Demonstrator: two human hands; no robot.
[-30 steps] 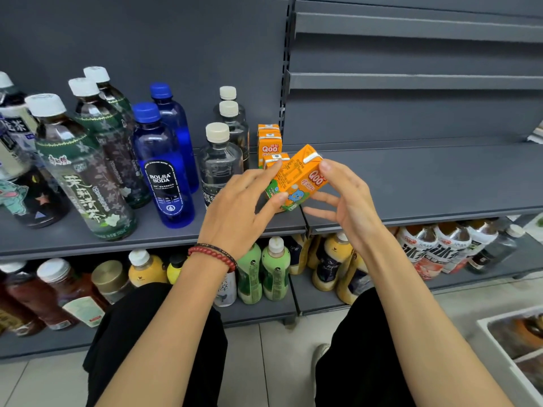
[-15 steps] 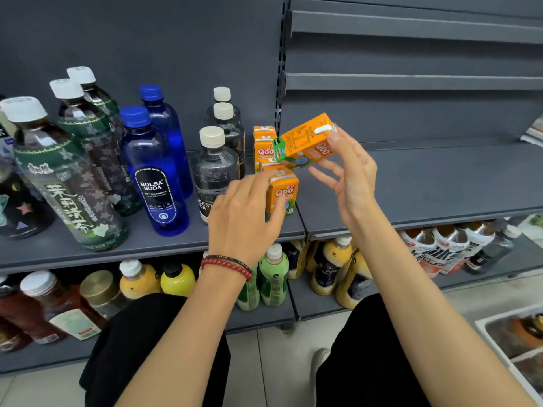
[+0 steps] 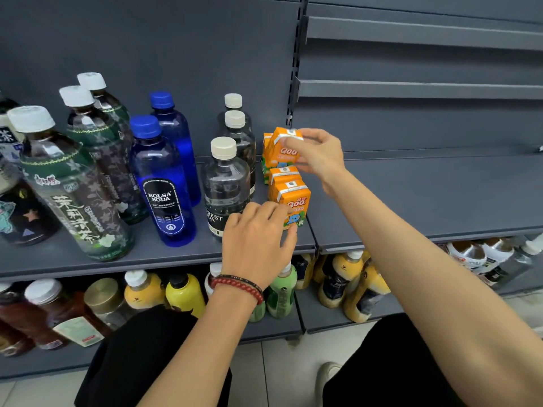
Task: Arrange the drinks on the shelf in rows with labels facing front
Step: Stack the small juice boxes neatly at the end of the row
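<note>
Head view showed the fingers (image 3: 311, 135) of my right hand (image 3: 321, 155) curled round a raised carton (image 3: 282, 149), an orange Qoo juice box. My thumb was low on its side, the other fingers were over its white top edge, and its label faced me. Those fingers held it above the grey shelf (image 3: 411, 195), over the middle carton (image 3: 283, 172) of a short row; whether the two touched I could not tell. A back carton (image 3: 266, 154) peeked out just left of my right fingertips. Nearer me, the fingers (image 3: 264, 208) of my left hand (image 3: 255, 239) pinched the front carton (image 3: 292, 198), knuckles bent against its left side and thumb pressed on its lower front corner. That carton stood upright near the shelf's front edge, label forward. Just left of my left fingers stood a clear bottle (image 3: 226, 186) with a cream cap, and further left a blue bottle (image 3: 164, 183) marked BOLSA SODA. A red bead bracelet (image 3: 238, 284) circled my left wrist.
</note>
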